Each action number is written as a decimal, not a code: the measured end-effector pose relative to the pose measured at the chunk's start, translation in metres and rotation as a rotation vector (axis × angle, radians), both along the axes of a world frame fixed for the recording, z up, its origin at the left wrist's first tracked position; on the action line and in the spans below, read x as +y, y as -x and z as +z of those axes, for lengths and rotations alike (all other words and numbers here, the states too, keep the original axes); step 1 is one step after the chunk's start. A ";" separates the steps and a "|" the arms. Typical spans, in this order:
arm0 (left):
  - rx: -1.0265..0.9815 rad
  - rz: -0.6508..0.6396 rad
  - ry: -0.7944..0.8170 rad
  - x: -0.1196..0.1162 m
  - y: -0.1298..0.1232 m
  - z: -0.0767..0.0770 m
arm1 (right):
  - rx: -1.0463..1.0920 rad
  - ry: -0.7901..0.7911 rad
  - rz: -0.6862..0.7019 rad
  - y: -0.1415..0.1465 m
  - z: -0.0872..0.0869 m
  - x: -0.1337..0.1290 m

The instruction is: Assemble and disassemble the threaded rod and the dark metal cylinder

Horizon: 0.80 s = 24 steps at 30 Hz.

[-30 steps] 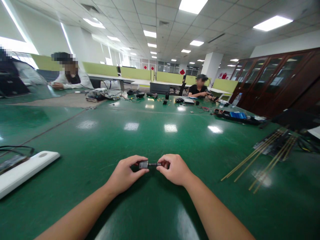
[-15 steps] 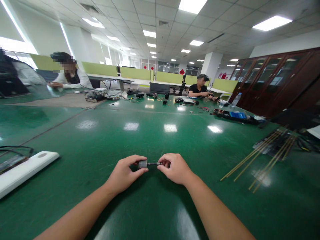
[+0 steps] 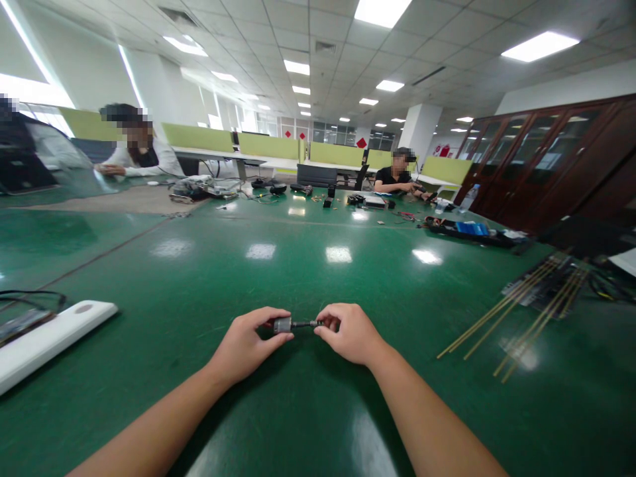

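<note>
Just above the green tabletop (image 3: pixel 298 278), my left hand (image 3: pixel 248 344) pinches a small grey cylinder that looks like a motor (image 3: pixel 283 325) between thumb and fingers. A bit of red shows at its left end, partly hidden by the fingers. From the right side of the cylinder a thin dark shaft (image 3: pixel 303 324) extends level. My right hand (image 3: pixel 352 334) is closed on the far end of this shaft, at a small ringed part (image 3: pixel 318 323). Its fingertips cover the rest of that end.
A white bar-shaped case (image 3: pixel 59 341) with cables lies at left. Thin brass-coloured rods (image 3: pixel 501 308) rest at right beside dark gear. Across the table are a black tray with blue packs (image 3: pixel 472 229), scattered electronics (image 3: pixel 199 188) and several people seated, one in black (image 3: pixel 397 177).
Both hands keep nearly the same pose. The cylinder has shifted very slightly left, and the right fingertips sit a touch further right at the shaft's end.
</note>
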<state>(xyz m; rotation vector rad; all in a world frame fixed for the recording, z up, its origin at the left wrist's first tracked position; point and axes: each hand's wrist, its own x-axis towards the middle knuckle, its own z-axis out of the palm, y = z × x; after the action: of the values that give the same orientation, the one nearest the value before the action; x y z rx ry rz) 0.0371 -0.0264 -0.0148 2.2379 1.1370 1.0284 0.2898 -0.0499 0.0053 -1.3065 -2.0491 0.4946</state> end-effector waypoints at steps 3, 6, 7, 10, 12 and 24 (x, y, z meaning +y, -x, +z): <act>0.005 -0.001 0.011 0.000 0.000 0.001 | -0.003 0.002 0.001 0.000 0.000 0.000; 0.004 -0.001 0.012 0.001 0.000 0.000 | -0.004 0.001 0.001 0.000 0.000 0.000; 0.003 -0.001 0.013 0.001 0.001 0.000 | -0.005 0.000 0.002 0.000 0.000 0.000; 0.000 -0.001 0.014 0.001 0.001 -0.001 | -0.009 -0.003 0.003 -0.001 0.000 0.000; 0.003 0.000 0.016 0.001 0.001 -0.001 | -0.011 -0.002 0.003 -0.002 -0.001 0.001; 0.015 0.009 0.012 0.000 0.002 0.001 | -0.016 0.000 0.006 -0.004 -0.001 0.002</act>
<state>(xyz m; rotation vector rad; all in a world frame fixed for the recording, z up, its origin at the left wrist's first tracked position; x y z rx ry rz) 0.0355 -0.0260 -0.0142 2.2369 1.1579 1.0078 0.2939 -0.0479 0.0046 -1.3089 -2.0666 0.4876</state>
